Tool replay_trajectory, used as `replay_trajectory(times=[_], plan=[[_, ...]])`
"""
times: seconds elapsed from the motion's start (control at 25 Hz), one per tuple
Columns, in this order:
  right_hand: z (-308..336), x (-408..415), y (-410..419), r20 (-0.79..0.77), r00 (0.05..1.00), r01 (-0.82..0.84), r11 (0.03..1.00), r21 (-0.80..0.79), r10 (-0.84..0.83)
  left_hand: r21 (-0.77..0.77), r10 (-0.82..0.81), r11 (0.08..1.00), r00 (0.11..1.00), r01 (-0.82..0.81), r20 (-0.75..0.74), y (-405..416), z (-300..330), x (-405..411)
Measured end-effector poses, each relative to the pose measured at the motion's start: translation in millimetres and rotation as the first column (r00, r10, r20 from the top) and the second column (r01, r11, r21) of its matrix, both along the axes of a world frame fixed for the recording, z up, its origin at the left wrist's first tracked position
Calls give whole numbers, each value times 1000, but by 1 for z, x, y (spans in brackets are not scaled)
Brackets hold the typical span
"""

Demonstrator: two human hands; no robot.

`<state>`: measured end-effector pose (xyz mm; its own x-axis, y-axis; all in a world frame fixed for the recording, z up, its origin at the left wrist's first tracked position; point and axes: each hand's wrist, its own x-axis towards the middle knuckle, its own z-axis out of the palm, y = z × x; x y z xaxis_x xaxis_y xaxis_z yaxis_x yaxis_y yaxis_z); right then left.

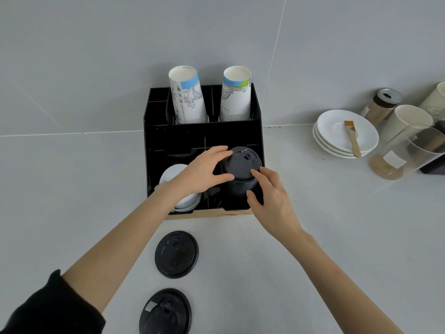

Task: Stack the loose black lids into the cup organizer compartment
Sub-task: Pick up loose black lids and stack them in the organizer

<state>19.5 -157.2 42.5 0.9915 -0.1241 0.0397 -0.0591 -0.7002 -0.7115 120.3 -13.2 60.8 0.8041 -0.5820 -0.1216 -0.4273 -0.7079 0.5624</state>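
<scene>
The top lid (243,162) of the black stack is steadied in the organizer's (154,141) front right compartment by both hands, left hand (204,172) and right hand (269,201), fingers spread around it; two loose lids (176,254) lie behind on the bench (337,237), nearer the left.

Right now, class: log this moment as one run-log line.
hands: both on lid stack | organizer: front-right compartment | loose lids: two on counter

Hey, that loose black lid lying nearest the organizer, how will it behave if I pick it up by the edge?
The black lid looks thin, moulded plastic, so probably very light and slightly flexible. It lies flat on the counter, so getting a fingertip under its rim may be fiddly; it may slide first. Flat, it is unlikely to roll.
</scene>
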Motion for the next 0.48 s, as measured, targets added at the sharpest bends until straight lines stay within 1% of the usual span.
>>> replay_trajectory(times=[0.16, 0.28, 0.36, 0.48], plan=[[7, -6, 6, 80, 997, -2, 1000, -1, 3, -53, 40, 998, 999, -39, 10, 14, 5, -11], [8, -12, 16, 128, 990, -54, 999, 6, 53, -99, 105, 990, 995, -104, -2, 32, 4, -25], [5, -16, 24, 128, 986, -109, 994, 11, 107, -108, 158, 981, 987, -160, -22, 47, 0, -37], [-2, -24, 40, 100, 974, -204, 979, 3, 202, -69, 226, 971, 973, -229, -46, 71, -8, -53]])
